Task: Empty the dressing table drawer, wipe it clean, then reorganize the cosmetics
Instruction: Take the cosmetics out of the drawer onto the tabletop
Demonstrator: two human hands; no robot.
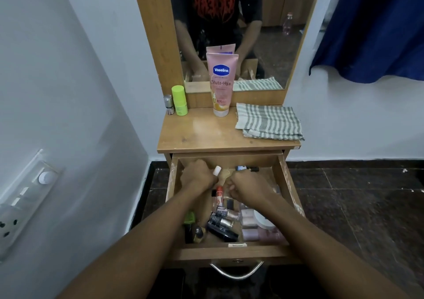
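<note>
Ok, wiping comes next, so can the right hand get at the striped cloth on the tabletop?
Probably yes: the striped cloth lies uncovered on the tabletop above the open drawer where the right hand is. Its fingers are curled, perhaps round something.

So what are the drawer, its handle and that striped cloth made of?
Drawer: apparently wood-grain laminated board, matt, edges chipped pale. Handle: likely metal, given its bright shine. Cloth: soft woven fabric, perhaps cotton; it folds limply.
</note>
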